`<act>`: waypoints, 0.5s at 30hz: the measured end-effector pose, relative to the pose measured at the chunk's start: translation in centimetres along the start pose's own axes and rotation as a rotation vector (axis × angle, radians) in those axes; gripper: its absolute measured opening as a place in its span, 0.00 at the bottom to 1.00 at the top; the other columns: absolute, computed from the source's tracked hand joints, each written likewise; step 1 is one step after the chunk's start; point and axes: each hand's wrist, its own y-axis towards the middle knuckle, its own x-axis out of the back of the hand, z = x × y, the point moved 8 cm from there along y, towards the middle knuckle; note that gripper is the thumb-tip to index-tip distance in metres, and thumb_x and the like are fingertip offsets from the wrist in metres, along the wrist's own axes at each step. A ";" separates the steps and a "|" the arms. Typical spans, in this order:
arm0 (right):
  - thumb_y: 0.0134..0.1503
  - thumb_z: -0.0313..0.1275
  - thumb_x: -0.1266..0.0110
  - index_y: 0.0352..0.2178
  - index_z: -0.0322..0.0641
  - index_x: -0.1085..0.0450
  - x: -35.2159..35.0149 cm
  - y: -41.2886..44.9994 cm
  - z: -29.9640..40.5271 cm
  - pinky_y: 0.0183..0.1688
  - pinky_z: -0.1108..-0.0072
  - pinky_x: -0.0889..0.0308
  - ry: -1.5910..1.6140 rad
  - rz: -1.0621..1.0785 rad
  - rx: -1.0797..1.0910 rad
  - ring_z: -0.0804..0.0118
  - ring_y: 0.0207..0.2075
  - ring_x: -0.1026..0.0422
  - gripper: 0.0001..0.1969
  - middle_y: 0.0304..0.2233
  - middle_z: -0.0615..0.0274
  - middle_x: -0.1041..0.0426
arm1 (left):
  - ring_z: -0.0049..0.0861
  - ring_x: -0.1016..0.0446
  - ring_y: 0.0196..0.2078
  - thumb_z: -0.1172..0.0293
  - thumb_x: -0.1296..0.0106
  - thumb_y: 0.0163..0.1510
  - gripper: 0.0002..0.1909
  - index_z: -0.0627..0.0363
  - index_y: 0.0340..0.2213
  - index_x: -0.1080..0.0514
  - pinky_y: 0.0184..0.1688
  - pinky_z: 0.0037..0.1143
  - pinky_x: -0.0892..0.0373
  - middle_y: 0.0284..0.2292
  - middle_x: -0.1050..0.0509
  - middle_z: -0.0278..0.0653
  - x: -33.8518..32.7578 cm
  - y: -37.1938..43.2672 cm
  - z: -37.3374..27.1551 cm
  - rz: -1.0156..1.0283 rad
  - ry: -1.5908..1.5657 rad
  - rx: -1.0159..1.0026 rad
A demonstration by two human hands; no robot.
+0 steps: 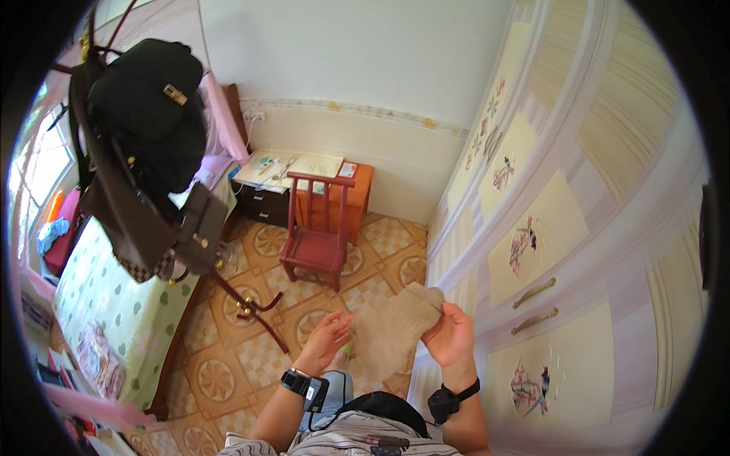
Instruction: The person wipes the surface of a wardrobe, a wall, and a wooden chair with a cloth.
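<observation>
A beige cloth (388,336) hangs in front of my body, partly blurred. The fingers of my right hand (451,335) grip its upper right edge. Just left of the cloth is my left hand (327,343), palm turned inward with its fingers apart and nothing held. A dark device is strapped to each wrist. Below the hands, part of my legs and one foot show over the tiled floor (217,382).
Bags (148,114) hang on a coat stand at the left, its feet (251,308) on the floor. A red wooden chair (316,248) stands before a desk (302,162). The bed (131,319) is at the left, a wardrobe (547,342) close on the right.
</observation>
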 end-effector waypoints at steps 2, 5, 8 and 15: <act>0.57 0.33 0.59 0.54 0.32 0.40 0.7 3.0 0.2 0.59 0.64 0.45 -0.049 -0.022 -0.006 0.55 0.56 0.36 0.24 0.54 0.53 0.34 | 0.24 0.34 0.53 0.71 0.48 0.55 0.26 0.57 0.55 0.41 0.56 0.27 0.39 0.52 0.34 0.40 -0.1 1.9 -2.8 -0.059 0.216 -0.098; 0.59 0.34 0.61 0.54 0.32 0.40 2.1 7.9 0.5 0.59 0.64 0.44 -0.114 -0.070 -0.030 0.56 0.55 0.36 0.23 0.55 0.53 0.34 | 0.25 0.40 0.57 0.74 0.44 0.52 0.35 0.58 0.58 0.46 0.58 0.27 0.42 0.56 0.39 0.38 -2.2 7.9 -5.0 0.237 0.420 -0.140; 0.60 0.35 0.62 0.54 0.30 0.40 1.2 11.6 2.6 0.59 0.63 0.44 -0.181 -0.131 -0.027 0.55 0.56 0.36 0.24 0.55 0.51 0.35 | 0.26 0.43 0.61 0.73 0.43 0.51 0.38 0.59 0.60 0.48 0.61 0.26 0.46 0.58 0.41 0.37 -8.7 10.5 -8.7 0.518 0.474 -0.095; 0.63 0.45 0.63 0.55 0.31 0.42 4.4 22.2 5.7 0.57 0.64 0.42 0.242 0.098 -0.035 0.55 0.53 0.34 0.28 0.52 0.52 0.33 | 0.23 0.31 0.48 0.65 0.46 0.56 0.27 0.60 0.54 0.39 0.51 0.25 0.34 0.49 0.30 0.36 -13.8 18.9 -16.9 0.413 0.337 -0.065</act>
